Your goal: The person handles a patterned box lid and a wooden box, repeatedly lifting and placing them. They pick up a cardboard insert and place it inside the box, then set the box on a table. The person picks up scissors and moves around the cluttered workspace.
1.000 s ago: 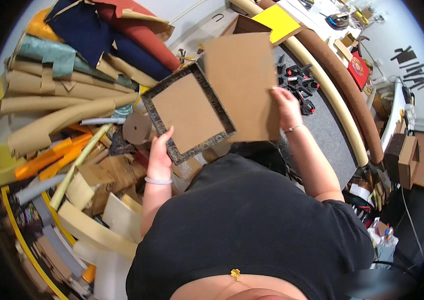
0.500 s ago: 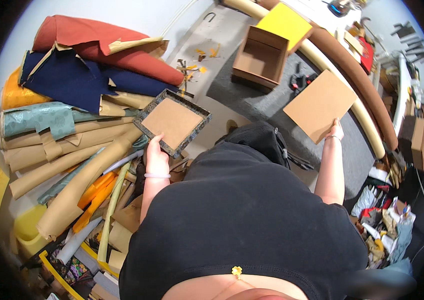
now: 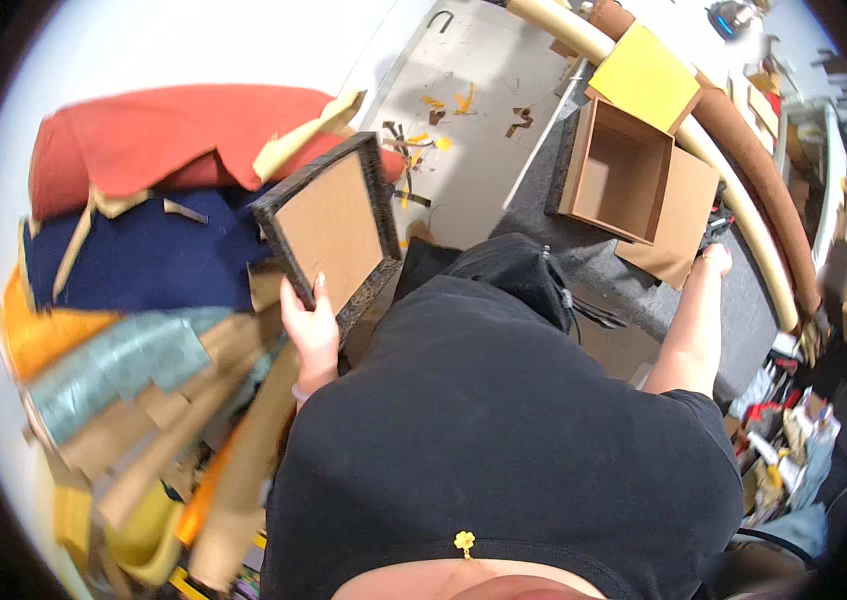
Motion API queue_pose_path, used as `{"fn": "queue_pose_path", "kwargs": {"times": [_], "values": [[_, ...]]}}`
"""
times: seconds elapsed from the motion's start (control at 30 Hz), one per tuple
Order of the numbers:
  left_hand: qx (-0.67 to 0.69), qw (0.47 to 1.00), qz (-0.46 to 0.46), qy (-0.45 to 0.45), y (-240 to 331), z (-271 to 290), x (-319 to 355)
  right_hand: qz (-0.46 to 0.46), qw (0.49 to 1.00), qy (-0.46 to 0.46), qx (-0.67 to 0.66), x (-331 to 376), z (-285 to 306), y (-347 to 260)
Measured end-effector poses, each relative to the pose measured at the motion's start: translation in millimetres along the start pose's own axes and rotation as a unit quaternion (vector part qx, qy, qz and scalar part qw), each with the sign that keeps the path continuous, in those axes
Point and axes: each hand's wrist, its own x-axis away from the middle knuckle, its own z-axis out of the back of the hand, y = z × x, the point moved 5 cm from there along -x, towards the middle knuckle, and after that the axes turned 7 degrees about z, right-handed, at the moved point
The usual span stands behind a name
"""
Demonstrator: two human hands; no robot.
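— Fingers of the left hand [image 3: 312, 330] were wrapped round what, in the head view?

— Round the lower edge of a frame [image 3: 329, 235], dark-rimmed with a brown backing board. The thumb lay on the board, and the frame was tilted, held up over the rolls on the left.

— Which rolls?

— A red roll [image 3: 159, 145] at the top, a navy one [image 3: 139, 260] beneath it, then a blurred heap of tan, teal and orange rolls [image 3: 134, 400] lower down.

— And the right hand [image 3: 714, 258]?

— Stretched out to the right, resting at the edge of a flat cardboard sheet [image 3: 682, 215] on the grey floor. I couldn't tell whether its fingers gripped the sheet or only touched it.

— What lay about it?

— An open cardboard box [image 3: 622, 170] partly over the sheet, a yellow square [image 3: 646, 78] beyond the box, and a long pale tube [image 3: 734, 190] curving past, with a brown one [image 3: 769, 200] beside it.
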Motion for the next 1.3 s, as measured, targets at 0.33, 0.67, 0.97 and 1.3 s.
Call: {"fn": "queue_pose_path", "kwargs": {"times": [0.33,0.67,0.97,1.3], "values": [[-0.031,0.951,-0.188,-0.244,131,-143,-194,0.305,0.922,-0.210,0.111,335,-73,-77],[0.161,0.878,-0.107,-0.438,289,-315,-260,0.164,0.871,-0.463,-0.007,466,-202,-211],[0.246,0.806,0.149,-0.517,360,-398,-336,-0.119,0.732,-0.670,-0.023,462,-387,-286],[0.138,0.774,0.307,-0.536,349,-506,-502,-0.236,0.857,-0.448,-0.094,369,-502,-285]]}}
